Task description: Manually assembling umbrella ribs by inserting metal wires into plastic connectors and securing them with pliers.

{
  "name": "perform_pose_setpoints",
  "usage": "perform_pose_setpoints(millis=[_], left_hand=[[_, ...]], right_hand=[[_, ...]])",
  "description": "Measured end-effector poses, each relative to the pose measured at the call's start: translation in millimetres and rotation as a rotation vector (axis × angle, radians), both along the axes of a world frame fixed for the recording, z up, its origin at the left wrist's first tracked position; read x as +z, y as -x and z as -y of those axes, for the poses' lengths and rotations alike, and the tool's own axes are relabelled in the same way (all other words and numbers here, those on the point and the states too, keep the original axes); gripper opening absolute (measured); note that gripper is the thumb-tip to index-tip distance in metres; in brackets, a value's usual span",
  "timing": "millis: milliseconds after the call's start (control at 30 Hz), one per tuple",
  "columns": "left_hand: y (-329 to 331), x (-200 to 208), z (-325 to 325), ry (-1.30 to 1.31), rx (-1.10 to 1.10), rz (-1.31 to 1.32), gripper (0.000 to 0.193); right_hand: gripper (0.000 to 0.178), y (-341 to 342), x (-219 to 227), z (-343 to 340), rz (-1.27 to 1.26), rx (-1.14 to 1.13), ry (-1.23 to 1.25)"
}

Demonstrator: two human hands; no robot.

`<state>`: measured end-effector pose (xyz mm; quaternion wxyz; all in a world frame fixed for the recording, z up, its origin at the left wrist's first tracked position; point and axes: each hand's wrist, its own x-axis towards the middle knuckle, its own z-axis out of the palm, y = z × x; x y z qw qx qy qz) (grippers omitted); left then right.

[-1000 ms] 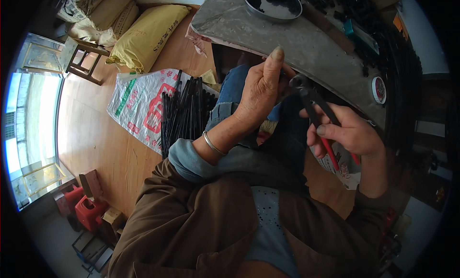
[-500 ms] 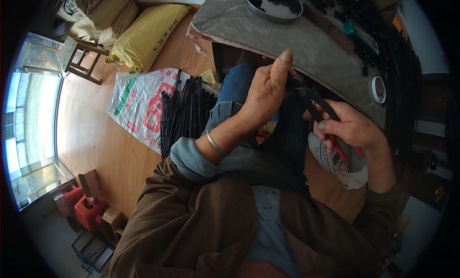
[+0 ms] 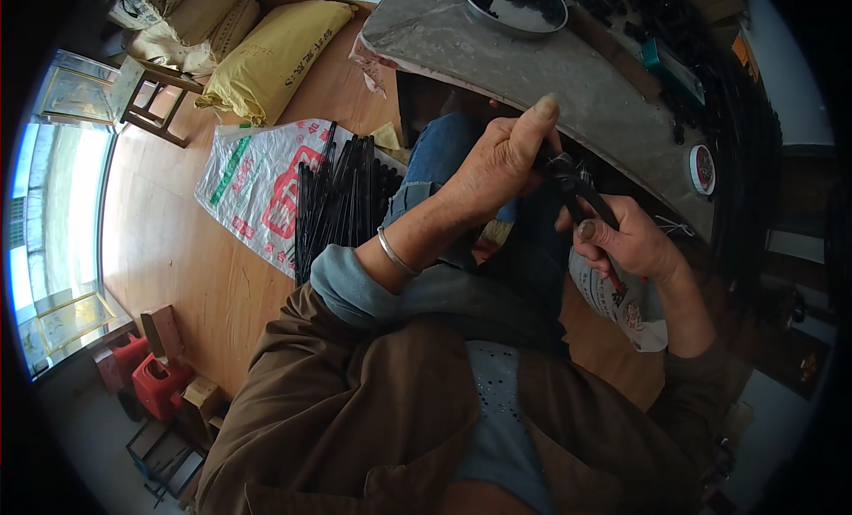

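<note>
My right hand [image 3: 637, 238] grips a pair of pliers [image 3: 571, 188] with dark jaws and red handles; the fingers cover most of the handles. The jaws reach up to my left hand [image 3: 499, 158], which is closed with its thumb pointing up. A small dark piece seems to sit between the left fingers at the jaws, but the fingers hide what it is. Both hands are above my lap, just before the table edge. Long thin black rods [image 3: 348, 196] lie in a bundle to the left of my knee.
A grey-topped table [image 3: 435, 45] bears a metal bowl [image 3: 516, 23] with dark bits, a round tin [image 3: 702, 169], a green box [image 3: 672, 71] and many black pieces. A white printed sack [image 3: 253, 182] lies under the rods. Beyond are a yellow sack [image 3: 275, 58], a wooden stool [image 3: 155, 102] and red stools [image 3: 160, 384].
The pliers' handles have come closer together as my right hand closed and shifted slightly left. My left hand has moved slightly to the right.
</note>
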<state>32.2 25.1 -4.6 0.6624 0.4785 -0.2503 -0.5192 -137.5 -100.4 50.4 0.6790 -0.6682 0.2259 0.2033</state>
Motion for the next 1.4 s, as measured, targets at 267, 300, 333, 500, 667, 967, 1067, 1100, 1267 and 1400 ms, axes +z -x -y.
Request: perform_pose_setpoints(millis=[267,300,333,500,667,967,1067,1100,1267,1400], left_hand=[[1,-1,3,0.009,0.001,0.024,0.061],[2,0,2,0.008,0.003,0.024,0.061],[2,0,2,0.009,0.020,0.039,0.061],[2,2,2,0.033,0.019,0.071,0.062],[3,-1,3,0.039,0.079,0.077,0.063],[6,-2,5,0.066,0.120,0.070,0.064],[5,-1,4,0.071,0.108,0.087,0.064],[5,-1,4,0.072,0.107,0.087,0.064],[8,3,3,0.050,0.101,0.064,0.063],[7,-1,0,0.064,0.107,0.090,0.064]], right_hand=[[0.034,1,1,3,-0.009,0.015,-0.046],[0.034,-1,3,2,-0.039,0.022,-0.033],[0.034,-2,3,1,-0.039,0.021,-0.031],[0.032,1,-6,-1,0.020,0.045,-0.050],[0.031,1,-2,-4,0.004,0.009,-0.113],[0.033,1,4,-10,-0.029,-0.025,-0.127],[0.033,-1,12,-14,-0.062,-0.048,-0.139],[0.033,-2,15,-16,-0.090,-0.065,-0.137],[0.034,2,10,-13,-0.090,-0.051,-0.139],[0.040,0,14,-30,-0.194,-0.190,-0.323]])
